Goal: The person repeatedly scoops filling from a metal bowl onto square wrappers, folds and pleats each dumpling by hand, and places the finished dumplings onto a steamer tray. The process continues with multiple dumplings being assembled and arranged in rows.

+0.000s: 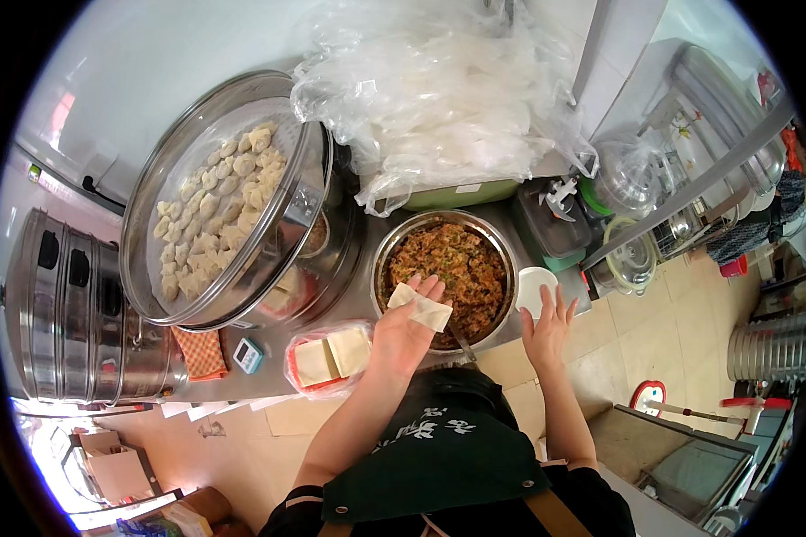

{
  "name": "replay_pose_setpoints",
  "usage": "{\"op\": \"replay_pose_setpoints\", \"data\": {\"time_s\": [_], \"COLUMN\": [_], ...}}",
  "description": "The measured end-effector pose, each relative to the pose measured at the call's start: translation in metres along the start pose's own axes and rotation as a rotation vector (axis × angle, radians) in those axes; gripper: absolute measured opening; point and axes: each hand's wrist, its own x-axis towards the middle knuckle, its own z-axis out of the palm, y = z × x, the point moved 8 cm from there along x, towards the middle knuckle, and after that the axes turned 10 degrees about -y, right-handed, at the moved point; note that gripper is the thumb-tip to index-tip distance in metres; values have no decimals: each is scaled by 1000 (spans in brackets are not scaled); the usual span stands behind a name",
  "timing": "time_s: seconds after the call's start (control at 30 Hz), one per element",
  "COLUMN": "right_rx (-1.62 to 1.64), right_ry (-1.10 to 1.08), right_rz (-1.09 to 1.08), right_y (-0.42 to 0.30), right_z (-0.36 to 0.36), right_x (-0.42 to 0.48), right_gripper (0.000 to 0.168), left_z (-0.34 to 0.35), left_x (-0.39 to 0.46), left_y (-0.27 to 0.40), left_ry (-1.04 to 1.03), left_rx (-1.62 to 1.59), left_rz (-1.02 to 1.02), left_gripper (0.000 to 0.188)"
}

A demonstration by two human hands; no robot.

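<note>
On my left hand [403, 339] rests a square dough wrapper [422, 307], lying across the palm and fingers with the thumb at its edge. Beneath and beyond that hand stands a steel bowl [378, 282] of chopped filling [446, 255]. A metal utensil [465, 346] leans out over the bowl's near rim. My right hand [547, 329], fingers apart and holding nothing, is at a small white dish [532, 285]; whether the fingertips touch it I cannot tell. Two stacks of square wrappers [332, 356] sit in a plastic-lined red tray left of my left forearm.
At left, a large round steel steamer [221, 315] holds many folded dumplings [225, 201]. Stacked steel steamer tiers [74, 315], a checked cloth [200, 352] and a timer [248, 356] stand nearby. Clear plastic bags [436, 101] pile up behind the bowl. A lidded container [554, 221] is at right.
</note>
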Motion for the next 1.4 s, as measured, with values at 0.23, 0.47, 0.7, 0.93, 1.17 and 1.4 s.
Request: {"op": "replay_pose_setpoints", "data": {"time_s": [0.23,0.47,0.7,0.93,1.17,1.4], "right_rx": [306,311,334,1652,1988,1972], "right_ry": [-34,0,34,-298,-228,-181], "right_rz": [-378,-477,-459,343,593,628], "right_y": [-127,-140,-147,-123,-125,-133], "right_z": [-34,-25,-28,55,90,70], "right_x": [0,-4,1,1,-8,-1], "right_gripper": [49,53,50,23,12,11], "left_z": [8,13,13,16,-1,-34], "left_x": [-1,-3,-5,-1,-12,-17], "left_y": [-6,-2,1,-2,8,19], "left_ry": [90,54,56,83,200,309], "left_rx": [30,21,-8,-7,370,622], "left_rz": [6,10,24,76,224,310], "left_gripper": [37,38,38,39,38,24]}}
